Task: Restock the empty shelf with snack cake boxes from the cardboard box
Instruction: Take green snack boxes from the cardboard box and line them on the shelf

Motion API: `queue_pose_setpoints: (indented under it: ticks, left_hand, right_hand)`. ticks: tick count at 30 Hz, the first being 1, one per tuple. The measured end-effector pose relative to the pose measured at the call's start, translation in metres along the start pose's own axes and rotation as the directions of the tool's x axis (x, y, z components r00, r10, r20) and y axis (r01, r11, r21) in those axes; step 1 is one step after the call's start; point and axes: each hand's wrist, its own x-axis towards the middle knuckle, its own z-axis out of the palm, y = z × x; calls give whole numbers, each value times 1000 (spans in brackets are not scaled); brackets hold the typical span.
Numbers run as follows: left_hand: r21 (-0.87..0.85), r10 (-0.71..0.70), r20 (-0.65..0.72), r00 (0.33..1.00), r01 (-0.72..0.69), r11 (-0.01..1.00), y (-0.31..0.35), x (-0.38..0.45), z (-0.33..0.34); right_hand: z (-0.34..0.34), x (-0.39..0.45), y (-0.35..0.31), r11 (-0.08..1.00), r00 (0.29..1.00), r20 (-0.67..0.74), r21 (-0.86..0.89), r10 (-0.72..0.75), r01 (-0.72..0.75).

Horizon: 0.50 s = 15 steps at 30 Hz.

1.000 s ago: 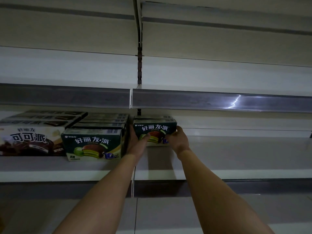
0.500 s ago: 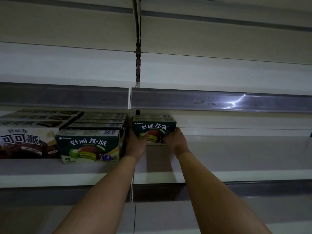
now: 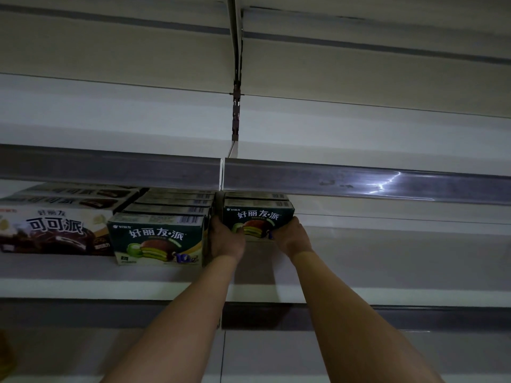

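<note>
From the head view we have the green snack cake box [image 3: 258, 221] between our two hands, our left hand [image 3: 226, 240] wrapped on its left end and our right hand [image 3: 290, 239] curled on its right end, the box sitting well back on the white shelf [image 3: 387, 261] with another like it just behind. We judge it light and fairly stiff: thin printed card, glossy and a little slippery, with square corners that would dent if squeezed, so the short ends are the right places to hold. Just left stands a row of green boxes [image 3: 159, 239], barcodes on their tops, and further left the dark cocoa pie boxes [image 3: 52, 230]. The shelf looks like smooth painted metal, with a shiny clear price rail [image 3: 359, 183] overhead.
</note>
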Motion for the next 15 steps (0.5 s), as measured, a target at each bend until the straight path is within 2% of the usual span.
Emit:
queue_pose_setpoints:
  ticks: [10,15]
  left_hand:
    - [7,-6,56,998,6,1000,6,-12,-1]
    - [69,-8,64,998,4,998,6,-15,5]
  right_hand:
    - [-7,-7,5,1000,999,29,-23,19,-18]
    - [-15,-7,13,998,997,69,-52,34,-30]
